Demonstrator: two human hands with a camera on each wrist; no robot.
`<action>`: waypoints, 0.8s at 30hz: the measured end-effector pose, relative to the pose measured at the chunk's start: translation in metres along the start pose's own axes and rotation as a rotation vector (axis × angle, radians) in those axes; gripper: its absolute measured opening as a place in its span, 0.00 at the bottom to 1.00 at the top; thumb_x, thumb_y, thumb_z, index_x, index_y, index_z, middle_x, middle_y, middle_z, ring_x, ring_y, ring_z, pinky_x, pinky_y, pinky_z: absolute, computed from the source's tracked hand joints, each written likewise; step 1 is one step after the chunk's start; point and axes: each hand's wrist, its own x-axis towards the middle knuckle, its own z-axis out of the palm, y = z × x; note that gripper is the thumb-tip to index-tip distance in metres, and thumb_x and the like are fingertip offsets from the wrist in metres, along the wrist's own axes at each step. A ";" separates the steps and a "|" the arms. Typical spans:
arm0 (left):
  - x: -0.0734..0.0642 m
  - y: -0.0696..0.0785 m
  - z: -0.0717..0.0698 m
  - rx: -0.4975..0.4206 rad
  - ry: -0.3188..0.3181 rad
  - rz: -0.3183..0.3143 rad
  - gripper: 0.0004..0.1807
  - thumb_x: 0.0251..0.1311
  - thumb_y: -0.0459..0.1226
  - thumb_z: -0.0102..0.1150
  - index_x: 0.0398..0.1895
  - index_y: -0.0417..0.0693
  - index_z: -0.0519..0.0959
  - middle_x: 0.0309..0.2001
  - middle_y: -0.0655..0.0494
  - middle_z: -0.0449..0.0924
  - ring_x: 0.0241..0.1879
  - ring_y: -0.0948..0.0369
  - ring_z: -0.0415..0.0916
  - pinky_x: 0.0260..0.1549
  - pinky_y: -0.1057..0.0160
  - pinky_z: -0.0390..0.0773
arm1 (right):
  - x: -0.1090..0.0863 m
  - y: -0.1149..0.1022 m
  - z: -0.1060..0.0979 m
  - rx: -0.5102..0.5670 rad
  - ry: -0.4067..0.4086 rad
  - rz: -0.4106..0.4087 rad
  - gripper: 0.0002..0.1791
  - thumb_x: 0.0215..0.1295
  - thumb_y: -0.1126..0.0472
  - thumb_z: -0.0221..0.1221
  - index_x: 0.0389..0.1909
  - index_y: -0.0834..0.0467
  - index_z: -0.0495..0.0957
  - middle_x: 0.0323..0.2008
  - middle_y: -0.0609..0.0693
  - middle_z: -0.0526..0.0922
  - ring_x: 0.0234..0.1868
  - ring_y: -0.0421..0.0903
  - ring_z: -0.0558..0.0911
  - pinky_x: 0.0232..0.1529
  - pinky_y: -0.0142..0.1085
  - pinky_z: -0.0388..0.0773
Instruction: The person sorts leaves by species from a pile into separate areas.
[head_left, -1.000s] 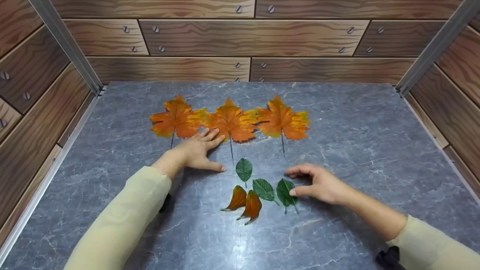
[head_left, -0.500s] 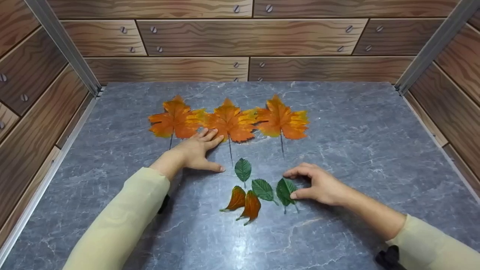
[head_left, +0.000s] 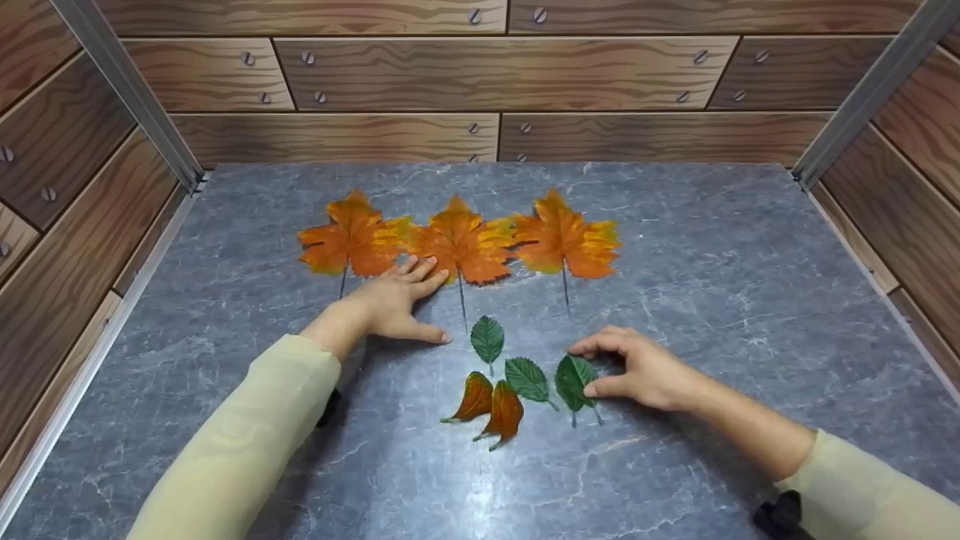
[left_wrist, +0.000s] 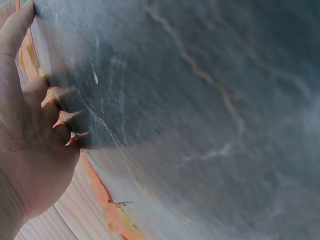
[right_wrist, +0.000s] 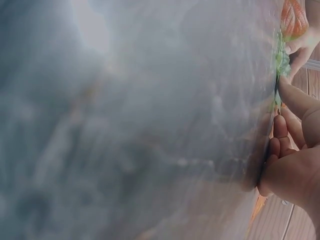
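Observation:
Three orange-yellow maple leaves, a left one [head_left: 351,234], a middle one [head_left: 459,244] and a right one [head_left: 564,236], lie in a row, stems toward me. My left hand [head_left: 390,304] rests with fingers spread, fingertips at the lower edges of the left and middle leaves. Two overlapping green leaves [head_left: 572,381] are between the thumb and index finger of my right hand [head_left: 649,371]. The thumb lies on their right side, the index fingertip at their upper edge. In the right wrist view, the other fingers [right_wrist: 281,131] of that hand are curled.
A single green leaf [head_left: 487,339] and another green leaf [head_left: 527,379] lie between the hands. Two brown-orange curled leaves [head_left: 491,412] lie in front of them. The grey marbled table [head_left: 720,262] is bounded by wood-patterned walls [head_left: 510,75] and metal posts [head_left: 135,90].
The right hand's thumb and index finger have come slightly down and closer around the overlapping green leaves, whose two blades show more apart. The left hand stays on the maple leaves.

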 end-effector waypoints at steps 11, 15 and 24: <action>0.000 0.001 -0.001 0.005 0.000 -0.006 0.62 0.59 0.76 0.58 0.88 0.65 0.42 0.87 0.58 0.29 0.85 0.48 0.24 0.78 0.35 0.42 | -0.002 -0.001 -0.001 -0.019 0.015 -0.027 0.28 0.61 0.54 0.77 0.62 0.52 0.85 0.47 0.44 0.82 0.51 0.48 0.76 0.57 0.45 0.73; 0.000 0.001 -0.001 0.005 -0.004 -0.007 0.62 0.59 0.76 0.58 0.88 0.65 0.41 0.87 0.58 0.29 0.84 0.48 0.23 0.78 0.35 0.42 | -0.002 -0.002 -0.001 -0.022 0.013 -0.023 0.28 0.61 0.54 0.77 0.62 0.52 0.85 0.44 0.43 0.81 0.50 0.47 0.76 0.56 0.44 0.73; -0.001 0.001 -0.001 0.010 -0.002 0.005 0.62 0.59 0.76 0.58 0.88 0.64 0.41 0.87 0.57 0.29 0.84 0.48 0.23 0.78 0.35 0.41 | -0.002 -0.002 -0.001 -0.012 0.004 0.003 0.29 0.61 0.54 0.77 0.64 0.54 0.84 0.41 0.41 0.79 0.48 0.47 0.74 0.55 0.43 0.72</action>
